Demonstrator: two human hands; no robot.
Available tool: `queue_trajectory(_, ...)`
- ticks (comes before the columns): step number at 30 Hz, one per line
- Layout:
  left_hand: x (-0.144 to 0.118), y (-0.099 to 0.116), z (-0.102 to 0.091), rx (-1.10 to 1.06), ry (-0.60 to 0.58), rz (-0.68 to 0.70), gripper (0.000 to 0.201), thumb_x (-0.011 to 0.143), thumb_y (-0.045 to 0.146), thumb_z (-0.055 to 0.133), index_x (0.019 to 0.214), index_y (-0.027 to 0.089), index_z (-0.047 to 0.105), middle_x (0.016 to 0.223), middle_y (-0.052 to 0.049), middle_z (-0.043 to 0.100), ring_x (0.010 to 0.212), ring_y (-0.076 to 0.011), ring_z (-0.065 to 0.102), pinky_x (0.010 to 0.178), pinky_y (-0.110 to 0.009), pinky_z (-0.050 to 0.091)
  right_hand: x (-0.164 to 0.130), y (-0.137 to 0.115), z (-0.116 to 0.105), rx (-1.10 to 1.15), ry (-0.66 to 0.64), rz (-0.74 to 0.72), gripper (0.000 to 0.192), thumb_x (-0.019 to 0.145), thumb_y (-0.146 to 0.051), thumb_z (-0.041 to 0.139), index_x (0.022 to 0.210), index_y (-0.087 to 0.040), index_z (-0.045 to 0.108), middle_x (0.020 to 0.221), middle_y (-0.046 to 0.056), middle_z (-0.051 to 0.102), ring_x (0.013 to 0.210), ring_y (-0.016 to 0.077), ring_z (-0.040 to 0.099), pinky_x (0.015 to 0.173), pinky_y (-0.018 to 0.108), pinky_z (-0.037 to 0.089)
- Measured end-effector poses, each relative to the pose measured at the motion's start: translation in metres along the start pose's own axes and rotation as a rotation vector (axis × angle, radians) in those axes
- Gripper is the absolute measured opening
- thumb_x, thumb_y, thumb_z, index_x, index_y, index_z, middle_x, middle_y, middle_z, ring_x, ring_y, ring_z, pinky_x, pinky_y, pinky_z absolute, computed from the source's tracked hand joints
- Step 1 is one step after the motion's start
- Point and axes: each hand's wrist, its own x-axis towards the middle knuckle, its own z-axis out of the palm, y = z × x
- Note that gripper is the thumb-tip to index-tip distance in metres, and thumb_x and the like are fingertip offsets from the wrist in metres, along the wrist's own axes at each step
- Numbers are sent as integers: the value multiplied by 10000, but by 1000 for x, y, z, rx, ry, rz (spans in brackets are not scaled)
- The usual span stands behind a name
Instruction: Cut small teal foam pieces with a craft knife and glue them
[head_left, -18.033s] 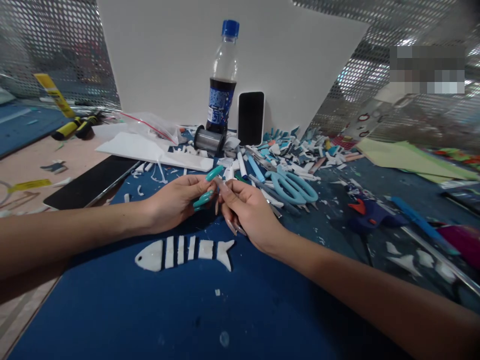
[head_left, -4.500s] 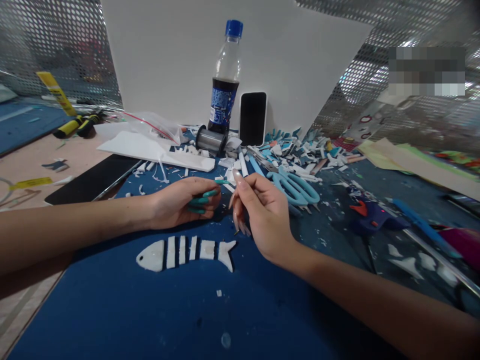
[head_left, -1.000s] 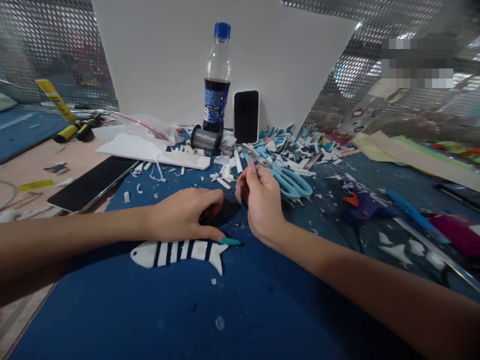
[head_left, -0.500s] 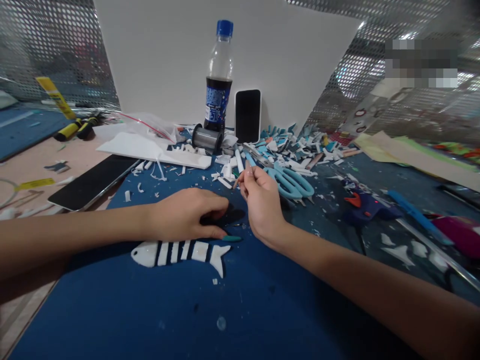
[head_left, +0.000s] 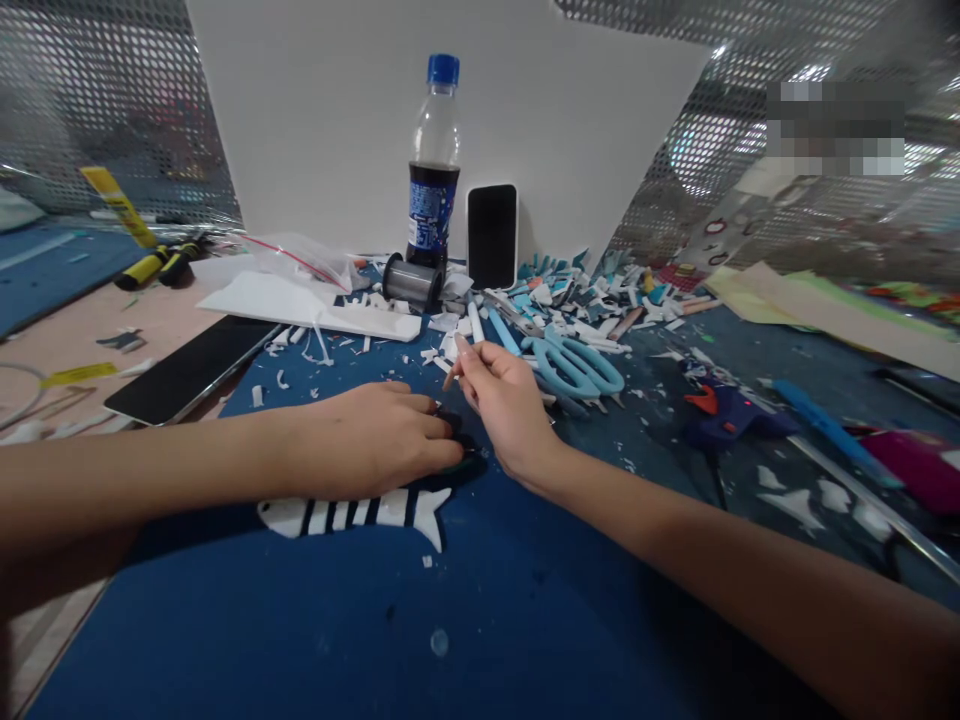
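My left hand [head_left: 382,435] lies palm down on the blue mat [head_left: 330,640], its fingers bent and close together. Their tips press near a small dark green thing [head_left: 466,462], partly hidden; what they hold cannot be made out. My right hand [head_left: 506,400] is raised just beside it, thumb and index finger pinched; anything between them is too small to name. Below my left wrist lies a white fish-skeleton shape [head_left: 391,508] made of separate pieces, its upper edge partly covered by my hand. Light blue-handled scissors [head_left: 574,365] rest right of my right hand.
Behind my hands stand a cola bottle [head_left: 433,205], a spool [head_left: 411,282] and a small white-framed device [head_left: 492,238]. White and blue scraps [head_left: 555,290] are heaped there. A phone [head_left: 187,370] lies left, a glue gun [head_left: 731,420] right. Another person's sleeve [head_left: 720,235] shows at back right.
My left hand has turned further over and its fingers have closed downward, covering more of the fish and the green thing. The right hand has shifted slightly left, still pinched.
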Motion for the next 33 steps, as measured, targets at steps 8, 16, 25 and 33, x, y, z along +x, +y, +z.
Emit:
queue_trajectory(8,3,-17,14,-1130,672,-654,262,897,270,417,656,168,419,576,48,377,513,-65,340,502,-183,290,-1,-3,-1,148,71,19,404,903,-185,439,503,-178,383,459,-60,308,426,70,246,452,252,199)
queue_trajectory(16,4,-16,15,-1540,624,-659,234,847,225,510,631,141,477,570,38,401,496,-48,332,478,-155,278,-4,-3,-2,75,-87,-38,357,908,-269,467,564,-176,448,485,-63,318,433,65,254,442,237,209)
queue_trajectory(25,1,1,10,-1769,612,-744,191,870,195,462,694,137,511,584,32,395,490,-46,329,470,-132,292,-11,-11,0,147,-266,-2,350,910,-286,454,584,-164,478,417,-78,374,328,27,282,351,188,179)
queue_trajectory(33,0,-2,14,-1620,733,-768,226,904,246,438,695,163,468,607,40,386,521,-58,337,499,-140,321,-8,-10,-1,241,-324,72,383,918,-295,430,564,-163,491,415,-62,423,307,30,305,312,165,197)
